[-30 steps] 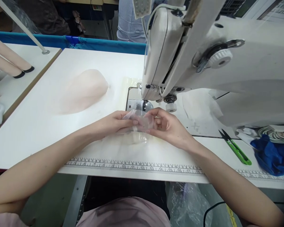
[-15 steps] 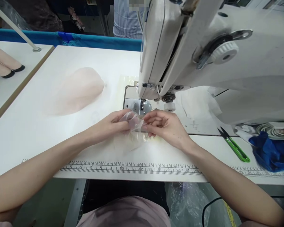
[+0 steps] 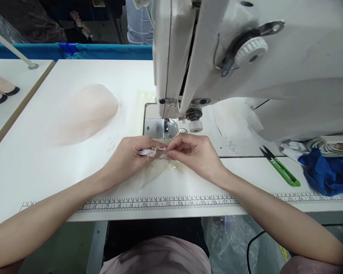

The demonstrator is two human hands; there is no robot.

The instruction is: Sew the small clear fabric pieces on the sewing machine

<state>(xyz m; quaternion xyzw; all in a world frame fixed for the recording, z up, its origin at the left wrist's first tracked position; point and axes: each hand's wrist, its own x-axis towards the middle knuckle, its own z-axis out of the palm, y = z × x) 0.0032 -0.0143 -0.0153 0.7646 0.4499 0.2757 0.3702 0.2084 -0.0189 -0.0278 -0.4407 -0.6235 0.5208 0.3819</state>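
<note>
A thin, sheer white piece of fabric (image 3: 151,152) is pinched between my hands, its edge gathered in small folds. My left hand (image 3: 133,154) is closed on the gathered part, thumb on top. The fingertips of my right hand (image 3: 190,151) pinch the other end of the same edge. Both hands are just in front of the metal needle plate (image 3: 156,128) of a white sewing machine (image 3: 185,57). The lower part of the fabric hangs over the table edge side of my fingers, hard to tell from the white surface.
A sheer pale pink piece (image 3: 88,114) lies on the white table (image 3: 82,171) at left. Green thread snips (image 3: 282,169) and a blue cloth (image 3: 328,171) lie at right. A printed ruler (image 3: 160,203) runs along the front edge. Beyond the blue trough stands a person in a striped shirt (image 3: 140,23).
My left hand has turned and closed further over the fabric, which is now bunched into a narrow gathered strip. My right fingertips have come closer to the left hand. The view has shifted slightly.
</note>
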